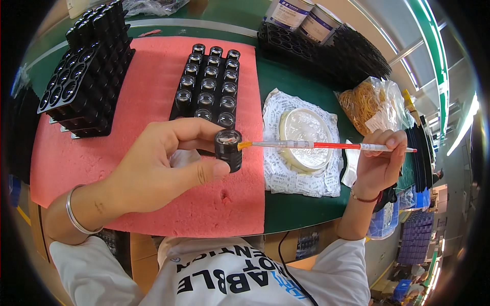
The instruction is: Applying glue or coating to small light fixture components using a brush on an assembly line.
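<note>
My left hand pinches a small black cylinder with a glassy, lens-like top between thumb and fingers, above a pink foam mat. Over on the right, my right hand grips the far end of a thin paintbrush with a red and white handle. Its yellowish bristles meet the upper right side of the cylinder. Behind my left hand, a black tray holds rows of similar clear-topped cylinders. Between my hands, a round shallow dish with a whitish, shiny surface rests on a printed white cloth.
Stacked black trays stand at the left of the mat. Two metal cans sit at the back beside more black trays. A clear bag of yellowish rubber bands lies at the right. A dark cable hangs over my shirt.
</note>
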A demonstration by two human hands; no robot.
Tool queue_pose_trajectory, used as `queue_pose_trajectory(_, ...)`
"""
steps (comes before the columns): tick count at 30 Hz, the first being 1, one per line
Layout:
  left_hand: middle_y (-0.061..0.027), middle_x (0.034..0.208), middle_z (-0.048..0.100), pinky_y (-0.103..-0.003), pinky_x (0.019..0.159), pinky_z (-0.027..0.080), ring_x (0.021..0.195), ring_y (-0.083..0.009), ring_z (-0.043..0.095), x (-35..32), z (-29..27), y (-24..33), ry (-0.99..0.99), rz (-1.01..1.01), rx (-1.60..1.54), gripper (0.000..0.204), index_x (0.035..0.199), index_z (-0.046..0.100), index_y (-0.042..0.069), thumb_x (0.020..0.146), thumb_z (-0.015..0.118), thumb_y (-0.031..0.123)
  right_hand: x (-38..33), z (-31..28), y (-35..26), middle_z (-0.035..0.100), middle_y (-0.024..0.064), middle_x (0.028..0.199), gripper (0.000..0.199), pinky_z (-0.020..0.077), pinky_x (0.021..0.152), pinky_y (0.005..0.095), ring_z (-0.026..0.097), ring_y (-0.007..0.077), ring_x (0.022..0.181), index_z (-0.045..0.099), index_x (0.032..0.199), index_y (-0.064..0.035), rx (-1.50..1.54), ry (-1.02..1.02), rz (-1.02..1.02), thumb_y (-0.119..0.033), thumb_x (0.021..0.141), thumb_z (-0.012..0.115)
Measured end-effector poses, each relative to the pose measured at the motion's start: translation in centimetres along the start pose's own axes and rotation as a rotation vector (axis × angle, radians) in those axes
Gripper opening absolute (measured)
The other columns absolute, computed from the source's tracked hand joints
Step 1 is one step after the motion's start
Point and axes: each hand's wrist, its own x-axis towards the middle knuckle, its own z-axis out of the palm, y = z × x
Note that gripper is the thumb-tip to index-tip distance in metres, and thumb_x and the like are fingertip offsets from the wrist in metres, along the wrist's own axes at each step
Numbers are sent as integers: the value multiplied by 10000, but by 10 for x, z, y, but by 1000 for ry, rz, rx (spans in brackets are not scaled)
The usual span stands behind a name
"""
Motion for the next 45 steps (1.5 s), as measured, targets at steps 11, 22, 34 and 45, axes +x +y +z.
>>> queue_pose_trajectory(11,-54,884,576,-219,748,417,833,-89,531,0,2,2,41,17,-11,267,938,532,-12,716,647,80,0,2,-5,464,79,591,233,351,479,244,427,141,495,417,773,-61,93,50,-7,-260,885,376)
queue_pose_trajectory(22,15,748,547,-161,579,357,623,-15,429,0,0,1,87,-6,38,264,846,576,13,681,706,174,-3,5,-6,486,103,601,225,376,485,261,457,170,518,411,769,-57,17,-39,-1,-257,872,403)
queue_pose_trajectory(34,-63,887,568,-199,704,412,818,-79,507,0,-1,2,-16,-12,-50,294,992,525,-31,747,623,98,-1,1,-5,506,116,601,224,381,483,254,474,167,511,432,774,-47,-36,-61,-17,-248,871,406)
queue_pose_trajectory(45,-80,968,563,-242,843,386,928,-108,515,0,-1,1,-50,30,-127,320,1024,499,-24,745,610,85,1,-1,-4,518,115,598,225,375,474,256,485,169,507,446,769,-49,-86,-14,-66,-249,867,409)
